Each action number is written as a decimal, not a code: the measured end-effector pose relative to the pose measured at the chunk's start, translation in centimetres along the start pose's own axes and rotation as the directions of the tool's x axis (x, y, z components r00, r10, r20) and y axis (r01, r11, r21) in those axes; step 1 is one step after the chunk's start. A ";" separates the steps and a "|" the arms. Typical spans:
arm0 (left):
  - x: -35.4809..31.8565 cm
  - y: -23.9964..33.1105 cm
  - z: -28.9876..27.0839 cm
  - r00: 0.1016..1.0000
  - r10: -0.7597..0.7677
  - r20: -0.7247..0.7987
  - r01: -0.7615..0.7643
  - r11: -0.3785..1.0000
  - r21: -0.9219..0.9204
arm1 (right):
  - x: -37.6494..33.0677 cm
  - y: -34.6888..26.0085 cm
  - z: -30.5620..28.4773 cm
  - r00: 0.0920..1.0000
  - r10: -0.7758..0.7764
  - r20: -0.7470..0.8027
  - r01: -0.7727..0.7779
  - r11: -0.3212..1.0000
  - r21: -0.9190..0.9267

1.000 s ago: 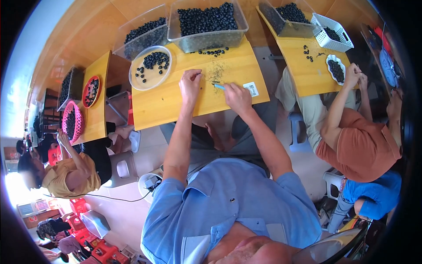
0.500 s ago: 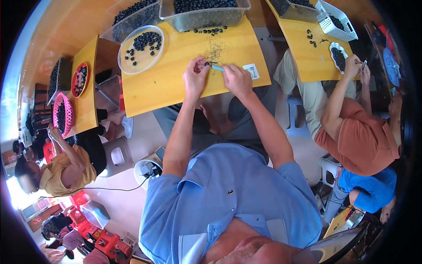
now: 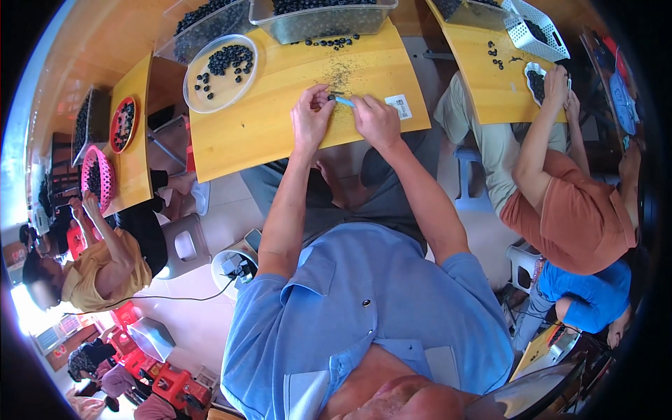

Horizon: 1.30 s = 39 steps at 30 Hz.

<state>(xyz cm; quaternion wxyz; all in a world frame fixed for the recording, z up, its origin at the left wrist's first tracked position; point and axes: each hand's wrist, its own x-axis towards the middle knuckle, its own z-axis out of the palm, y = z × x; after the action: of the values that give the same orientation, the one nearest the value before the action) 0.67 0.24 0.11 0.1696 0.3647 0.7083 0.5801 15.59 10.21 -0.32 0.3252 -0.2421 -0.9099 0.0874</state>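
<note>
Over the yellow table [image 3: 273, 140], my left hand [image 3: 310, 120] pinches a small dark round piece [image 3: 331, 98] between thumb and fingertips. My right hand [image 3: 376, 122] is closed around a thin tool with a light blue handle [image 3: 344, 101]. The tool's tip meets the dark piece, though its exact shape is too small to make out. Dark crumbs [image 3: 340, 73] are scattered on the wood just beyond my fingers. A round clear tray [image 3: 199, 103] to the left holds many similar dark pieces.
A large clear bin [image 3: 322, 29] of dark pieces stands at the far edge, with another clear bin [image 3: 164, 47] on its left. A white label card [image 3: 398, 106] lies right of my right hand. Co-workers sit at neighbouring tables, with a white basket [image 3: 535, 31] and a pink basket [image 3: 105, 183].
My hands keep the piece and the tool together with hardly any movement. The view has shifted slightly. The co-worker on the right has brought their hands closer to the white dish.
</note>
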 end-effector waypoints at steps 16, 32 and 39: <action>-0.5 -1.1 0.3 0.997 -0.002 -0.075 -0.013 0.979 -0.201 | 0.5 -0.2 0.1 0.994 0.100 0.037 -0.097 0.993 -0.061; -0.1 -0.5 -0.9 0.976 0.109 -0.187 -0.121 0.991 -0.055 | 0.1 0.1 -0.1 0.998 0.046 0.043 -0.045 0.998 -0.034; 7.1 -0.4 -12.5 0.833 0.352 -0.426 -0.210 0.915 0.344 | 0.1 0.0 0.1 0.999 0.039 0.036 -0.037 0.998 -0.052</action>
<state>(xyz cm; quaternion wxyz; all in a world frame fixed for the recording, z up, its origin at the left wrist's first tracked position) -12.51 -3.45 4.36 -0.1530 0.3310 0.7412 0.5636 15.44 10.30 -0.37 0.3001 -0.2658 -0.9131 0.0747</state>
